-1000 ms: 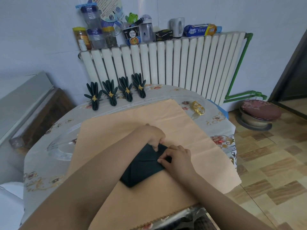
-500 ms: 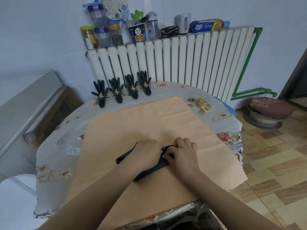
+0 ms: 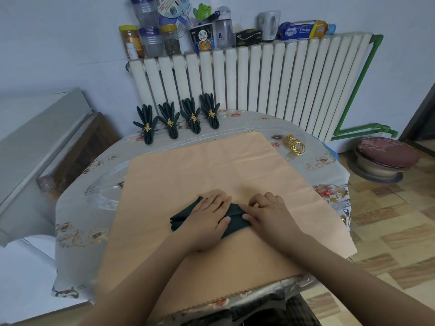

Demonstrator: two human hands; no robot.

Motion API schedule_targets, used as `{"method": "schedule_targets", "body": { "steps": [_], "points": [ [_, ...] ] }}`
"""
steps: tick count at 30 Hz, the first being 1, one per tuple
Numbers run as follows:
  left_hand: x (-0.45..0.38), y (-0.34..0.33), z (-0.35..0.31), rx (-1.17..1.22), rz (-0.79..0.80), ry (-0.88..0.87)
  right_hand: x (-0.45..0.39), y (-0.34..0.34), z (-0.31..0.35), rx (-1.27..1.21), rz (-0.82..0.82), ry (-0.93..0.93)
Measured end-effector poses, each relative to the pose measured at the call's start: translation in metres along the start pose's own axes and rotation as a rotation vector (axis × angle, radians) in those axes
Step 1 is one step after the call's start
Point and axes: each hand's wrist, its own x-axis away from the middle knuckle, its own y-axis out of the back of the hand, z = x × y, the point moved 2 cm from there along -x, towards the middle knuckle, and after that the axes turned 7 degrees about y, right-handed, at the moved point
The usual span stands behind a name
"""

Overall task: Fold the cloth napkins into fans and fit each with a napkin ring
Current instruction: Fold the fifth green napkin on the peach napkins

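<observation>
You are working on the peach cloth (image 3: 211, 165), which is covering most of the table (image 3: 77, 222); its scalloped near edge is overhanging at 6 o'clock. Bare cloth is lying open from 10 to 2 o'clock of your hands. The dark green napkin (image 3: 235, 220) is sitting at centre. Your left hand (image 3: 207, 217) is pressing it flat, fingers straight. Your right hand (image 3: 268, 212) is pinching its right end, fingers curled. Four finished fans (image 3: 175, 121) are lining the 12 o'clock edge; gold napkin rings (image 3: 295, 145) are lying at 1 o'clock.
</observation>
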Motion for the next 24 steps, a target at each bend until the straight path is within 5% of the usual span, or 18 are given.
{"method": "schedule_targets", "body": {
  "steps": [8, 15, 24],
  "points": [
    [-0.003, -0.004, 0.002, -0.034, -0.053, -0.043, 0.005, 0.003, -0.007, -0.085, 0.035, 0.056],
    [0.004, -0.009, 0.007, 0.33, -0.231, -0.086, 0.009, 0.013, -0.016, -0.175, -0.045, 0.004],
    [0.004, 0.014, 0.008, 0.666, -0.232, 0.168, -0.01, 0.024, -0.014, -0.169, 0.109, -0.02]
  ]
}}
